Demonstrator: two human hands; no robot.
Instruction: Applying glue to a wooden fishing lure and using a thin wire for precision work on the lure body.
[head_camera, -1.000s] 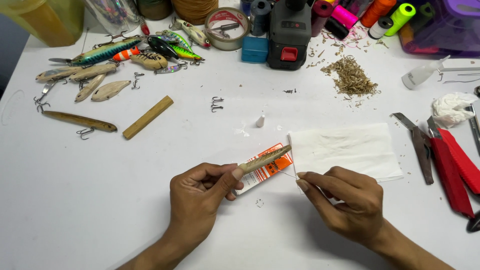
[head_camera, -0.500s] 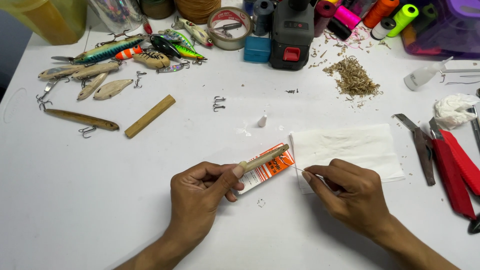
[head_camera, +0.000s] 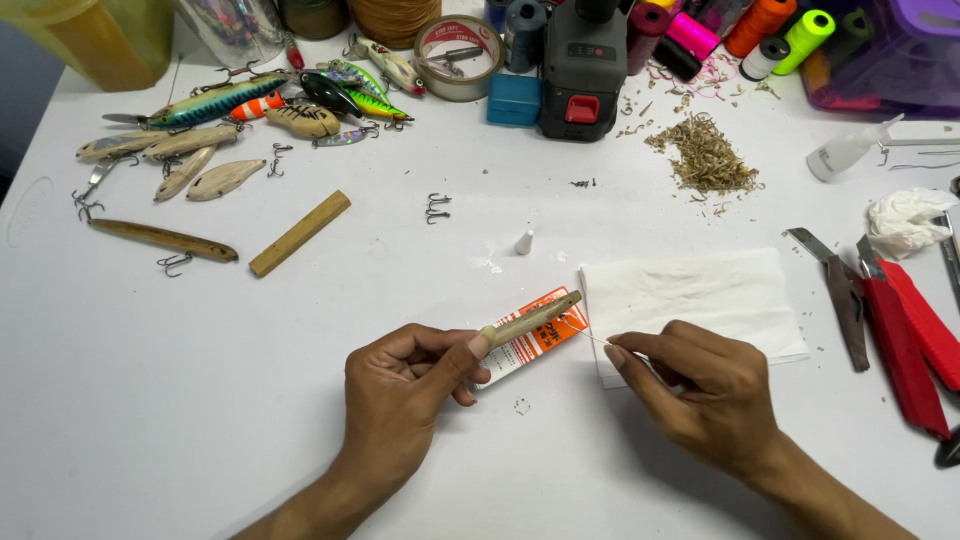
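My left hand (head_camera: 405, 392) grips a slim carved wooden lure body (head_camera: 530, 319), its tip pointing up and right. It is held just above an orange and white glue tube (head_camera: 530, 344) lying on the white table (head_camera: 200, 400). My right hand (head_camera: 700, 392) pinches a thin wire or pin (head_camera: 590, 337) whose end touches the wooden piece's right tip. A folded white paper towel (head_camera: 690, 295) lies just behind my right hand.
Wooden lure blanks (head_camera: 185, 170), painted fishing lures (head_camera: 290, 100) and a wooden stick (head_camera: 298, 233) lie at the left. Treble hooks (head_camera: 436, 207), wood shavings (head_camera: 705, 160), thread spools (head_camera: 780, 35), a tape roll (head_camera: 458, 45) and red-handled pliers (head_camera: 905, 340) surround the work spot.
My right hand has shifted slightly, bringing the thin wire to the tip of the wooden piece. My left hand holds the piece almost unchanged.
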